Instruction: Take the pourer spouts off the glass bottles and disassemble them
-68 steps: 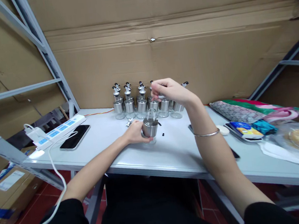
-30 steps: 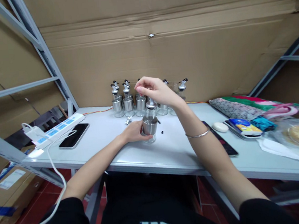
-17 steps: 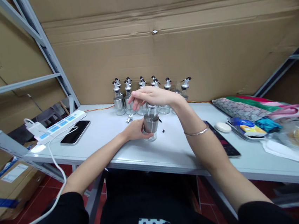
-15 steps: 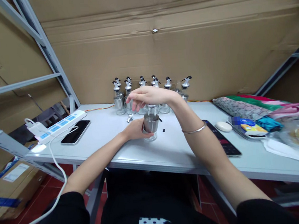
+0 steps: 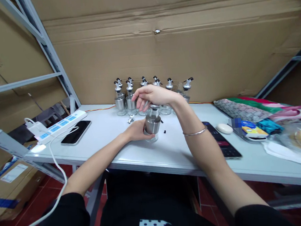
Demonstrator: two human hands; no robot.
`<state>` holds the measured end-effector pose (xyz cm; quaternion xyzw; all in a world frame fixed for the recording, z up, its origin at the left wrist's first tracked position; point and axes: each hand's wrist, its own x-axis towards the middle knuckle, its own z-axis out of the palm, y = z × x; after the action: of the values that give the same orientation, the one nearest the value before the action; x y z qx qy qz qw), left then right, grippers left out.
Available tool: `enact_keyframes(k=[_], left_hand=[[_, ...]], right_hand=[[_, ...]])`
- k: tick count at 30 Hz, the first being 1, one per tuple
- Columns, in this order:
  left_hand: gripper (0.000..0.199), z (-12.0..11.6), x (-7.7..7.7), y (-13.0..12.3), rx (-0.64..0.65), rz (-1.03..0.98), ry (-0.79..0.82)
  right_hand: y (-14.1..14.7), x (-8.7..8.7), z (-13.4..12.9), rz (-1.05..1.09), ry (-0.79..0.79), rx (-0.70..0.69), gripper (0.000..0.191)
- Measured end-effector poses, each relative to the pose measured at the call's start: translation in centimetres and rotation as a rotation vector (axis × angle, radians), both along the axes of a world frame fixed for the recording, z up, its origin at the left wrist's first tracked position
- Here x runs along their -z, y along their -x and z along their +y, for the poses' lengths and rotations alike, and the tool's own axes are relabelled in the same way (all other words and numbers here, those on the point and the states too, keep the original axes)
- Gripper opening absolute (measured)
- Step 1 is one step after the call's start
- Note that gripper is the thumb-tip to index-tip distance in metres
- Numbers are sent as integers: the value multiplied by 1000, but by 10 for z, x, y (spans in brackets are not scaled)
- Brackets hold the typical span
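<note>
My left hand [image 5: 138,130] is wrapped around the lower part of a glass oil bottle [image 5: 153,124] with a metal sleeve, which stands upright on the table. Over the bottle's top arches my right hand [image 5: 155,95], its fingers bent around the silver pour spout [image 5: 147,104], which is mostly hidden under the palm. A small loose white-and-silver piece [image 5: 131,118] lies left of the bottle. To its right rests a tiny black piece [image 5: 164,132]. Behind the hands stand several similar bottles [image 5: 120,103] with silver spouts and black flaps, some partly covered by my right hand.
A power strip [image 5: 62,126] and a phone [image 5: 76,133] lie on the left of the white table [image 5: 103,146]. On the right are a dark tablet-like device [image 5: 224,141], a white oval object [image 5: 224,128], snack packets [image 5: 254,128] and folded cloth [image 5: 261,107]. Cardboard [image 5: 186,45] closes off the back.
The right hand's fingers have curled a little more and shifted slightly right over the bottle top. The left hand keeps its hold on the bottle.
</note>
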<state>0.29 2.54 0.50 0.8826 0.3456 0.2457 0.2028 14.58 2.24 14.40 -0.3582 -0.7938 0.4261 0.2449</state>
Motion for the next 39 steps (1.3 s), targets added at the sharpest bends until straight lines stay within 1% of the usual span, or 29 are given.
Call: enact_keyframes(k=[8,12,15,21,25,28,31,33,35,37,39], left_hand=[[41,-1,-1,-1,-10,27,0],[42,-1,-2,-1,-47,66,-42],[44,-1,-2,-1,-46,86,-41],[41,-1,-1,0,-16,71,-75],[43,0,-1,1,12,58,-39],[50,2,-2,1,-13,90,-47],[48,5,-1,2,27,52,-115],[46,7,-1,3,52,-8,-176],[44,9,0,4,41,-41,-223],[40,11,1,5,30,-36,-246],[36,12,2,5,39,-11,-250]], right_hand=[[1,5,-4,-24,-83,40,20],[-3,4,-4,27,-26,-48,18],[-7,4,-1,72,6,-103,19],[-9,8,-1,122,-33,-131,21],[-8,12,0,275,-21,-116,14],[-14,12,7,435,-15,-41,10],[-30,3,11,567,-72,84,17],[-46,-6,11,668,-133,215,22],[-65,-16,10,763,-197,383,20],[-81,-21,11,774,-259,523,18],[-93,-20,18,713,-299,604,19]])
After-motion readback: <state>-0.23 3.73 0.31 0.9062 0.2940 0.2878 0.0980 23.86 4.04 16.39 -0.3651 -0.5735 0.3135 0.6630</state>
